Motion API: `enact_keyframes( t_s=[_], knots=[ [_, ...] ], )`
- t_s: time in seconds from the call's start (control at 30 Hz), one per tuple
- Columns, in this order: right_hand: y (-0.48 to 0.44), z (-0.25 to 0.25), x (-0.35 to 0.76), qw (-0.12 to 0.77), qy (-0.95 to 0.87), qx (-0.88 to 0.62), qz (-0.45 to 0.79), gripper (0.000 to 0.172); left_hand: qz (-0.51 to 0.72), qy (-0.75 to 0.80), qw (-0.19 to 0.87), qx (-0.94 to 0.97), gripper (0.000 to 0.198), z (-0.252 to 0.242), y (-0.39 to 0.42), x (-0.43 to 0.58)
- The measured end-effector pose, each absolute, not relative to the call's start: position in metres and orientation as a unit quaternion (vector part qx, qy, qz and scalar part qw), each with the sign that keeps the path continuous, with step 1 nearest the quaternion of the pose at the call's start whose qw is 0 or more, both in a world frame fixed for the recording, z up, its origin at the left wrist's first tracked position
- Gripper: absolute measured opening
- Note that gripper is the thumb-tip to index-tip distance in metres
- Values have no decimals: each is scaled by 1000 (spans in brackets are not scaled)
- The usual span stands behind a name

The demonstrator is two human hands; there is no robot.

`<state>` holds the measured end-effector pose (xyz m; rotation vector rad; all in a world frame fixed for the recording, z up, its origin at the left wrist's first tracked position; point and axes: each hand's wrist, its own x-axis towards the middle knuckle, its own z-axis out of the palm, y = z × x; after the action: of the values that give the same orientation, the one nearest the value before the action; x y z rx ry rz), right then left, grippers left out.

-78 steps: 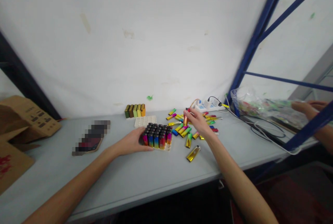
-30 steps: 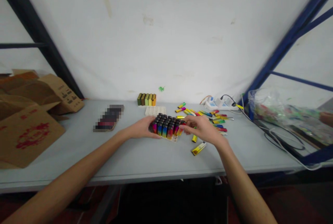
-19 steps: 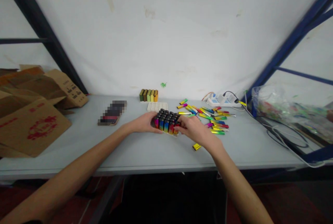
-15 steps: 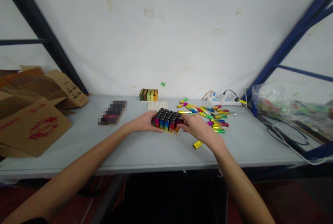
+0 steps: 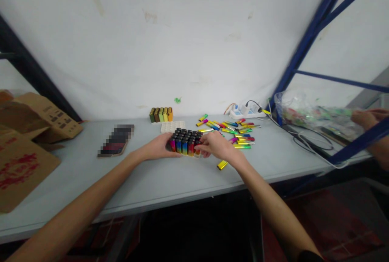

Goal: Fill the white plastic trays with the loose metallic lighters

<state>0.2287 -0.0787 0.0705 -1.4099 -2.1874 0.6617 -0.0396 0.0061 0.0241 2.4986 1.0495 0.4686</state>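
Rainbow-metallic lighters [image 5: 185,142] stand upright on a pale tray [image 5: 196,156], left side clasped by your left hand [image 5: 158,147], best held steady; your right hand [image 5: 216,145] touches the right corner, pinch unclear, where straight alignment matters.

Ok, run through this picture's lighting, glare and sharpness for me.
All in the head view: the wall is lit softly and fairly evenly; beneath the table it falls very dark; the loose lighters show shiny glints; fine detail on the standing lighters is soft; mosaic blocks hide much of the dark flat item.
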Motion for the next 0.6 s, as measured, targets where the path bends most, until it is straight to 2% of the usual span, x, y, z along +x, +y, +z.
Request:
enact_keyframes(
  t_s=[0.13, 0.3, 0.43, 0.6],
  knots=[
    [-81, 74, 225, 189, -792, -558, 160, 45, 166, 382, 195, 888, 81, 24, 6, -40],
    [-83, 91, 269, 192, -801, -535, 187, 30, 177, 385, 197, 884, 81, 27, 4, -40],
    [-81, 105, 337, 178, -769, -593, 162, 19, 175, 398, 194, 879, 81, 29, 3, -40],
    [-74, 103, 410, 114, -718, -668, 159, 21, 181, 395, 194, 879, 79, 23, 8, -41]
  ],
)
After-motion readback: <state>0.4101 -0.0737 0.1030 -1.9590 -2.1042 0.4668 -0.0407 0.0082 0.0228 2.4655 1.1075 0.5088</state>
